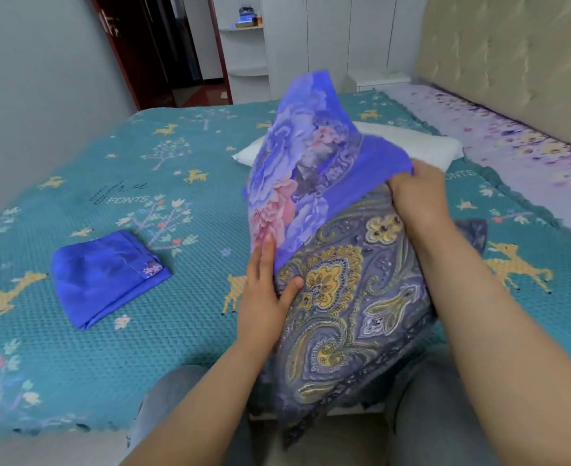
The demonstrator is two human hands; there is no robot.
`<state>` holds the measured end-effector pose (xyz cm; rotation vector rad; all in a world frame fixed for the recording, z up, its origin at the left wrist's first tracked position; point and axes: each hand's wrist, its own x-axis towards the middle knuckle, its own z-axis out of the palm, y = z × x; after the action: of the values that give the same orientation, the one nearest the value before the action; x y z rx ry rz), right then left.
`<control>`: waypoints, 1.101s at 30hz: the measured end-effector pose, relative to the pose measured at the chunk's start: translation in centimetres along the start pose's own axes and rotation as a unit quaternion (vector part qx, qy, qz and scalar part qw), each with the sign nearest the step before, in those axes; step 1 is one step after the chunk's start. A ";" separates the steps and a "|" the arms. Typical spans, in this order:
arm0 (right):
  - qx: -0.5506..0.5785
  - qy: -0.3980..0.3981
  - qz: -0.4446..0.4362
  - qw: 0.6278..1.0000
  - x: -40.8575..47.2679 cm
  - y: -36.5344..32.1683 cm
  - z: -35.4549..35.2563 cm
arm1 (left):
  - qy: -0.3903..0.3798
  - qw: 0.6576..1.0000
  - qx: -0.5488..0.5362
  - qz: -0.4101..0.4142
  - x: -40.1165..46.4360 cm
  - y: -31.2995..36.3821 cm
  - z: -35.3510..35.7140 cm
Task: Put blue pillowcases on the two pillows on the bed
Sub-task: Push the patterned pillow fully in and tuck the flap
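Note:
A paisley-patterned pillow (354,314) stands on end at the bed's near edge, against my knees. A blue floral pillowcase (304,169) covers its top part, its loose end sticking up. My left hand (264,290) pinches the pillowcase's lower hem at the pillow's left side, thumb on the paisley fabric. My right hand (418,193) grips the pillowcase's edge at the pillow's upper right corner. A second blue pillowcase (106,277) lies folded on the bed to the left. A bare white pillow (408,142) lies behind, partly hidden by the raised pillowcase.
A teal bedspread (116,364) with deer and tree prints covers the bed. A purple floral sheet (519,142) and a padded beige headboard (519,58) are at the right. An open dark doorway (173,48) and white corner shelves (247,45) stand beyond the bed.

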<state>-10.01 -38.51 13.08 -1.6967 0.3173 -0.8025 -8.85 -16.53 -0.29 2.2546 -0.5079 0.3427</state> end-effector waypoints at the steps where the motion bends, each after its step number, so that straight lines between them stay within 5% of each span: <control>1: -0.035 -0.016 -0.056 0.998 0.2 -2.2 0.6 | -0.019 0.999 -0.022 0.019 0.2 0.3 0.1; 3: -0.240 -0.053 -0.137 0.960 0.6 -6.3 1.9 | -0.079 0.989 -0.124 0.028 1.4 1.5 0.3; 6: -0.509 -0.125 -0.201 0.828 -0.8 -10.3 5.5 | -0.085 0.917 -0.385 -0.065 4.6 4.2 -1.2; 8: -0.535 -0.260 -0.214 0.775 -2.7 -10.7 7.9 | -0.028 0.826 -0.547 -0.136 6.1 4.8 -3.0; 10: -0.488 -0.409 -0.156 0.756 -4.0 -10.2 9.3 | -0.005 0.782 -0.596 -0.180 6.8 3.8 -4.6; 12: -0.454 -0.430 -0.131 0.770 -3.7 -8.9 9.3 | -0.022 0.777 -0.586 -0.228 6.6 1.6 -6.2; 14: -0.498 -0.343 -0.142 0.783 -1.9 -6.0 8.6 | -0.058 0.800 -0.530 -0.277 6.5 -0.1 -6.6; 18: -0.565 -0.346 0.054 0.747 0.0 2.3 6.6 | -0.025 0.861 -0.371 -0.348 5.9 -1.4 -4.6; 22: -0.556 -0.262 0.074 0.785 0.2 5.5 4.9 | -0.065 0.832 -0.375 -0.403 4.1 -2.6 -0.3; 26: -0.549 -0.143 0.107 0.817 -0.4 6.9 4.4 | -0.060 0.816 -0.438 -0.373 5.0 -2.9 3.2; 31: -0.474 -0.043 0.021 0.879 -3.3 8.0 5.3 | 0.046 0.895 -0.374 -0.239 7.9 -1.2 1.7; 33: -0.419 -0.071 -0.008 0.905 -4.4 8.6 5.5 | 0.066 0.926 -0.319 -0.191 9.3 -2.0 0.9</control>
<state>-7.86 -34.32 3.00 -2.5498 0.6057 -0.5693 0.40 -18.31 1.52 1.6280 -0.0733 0.1005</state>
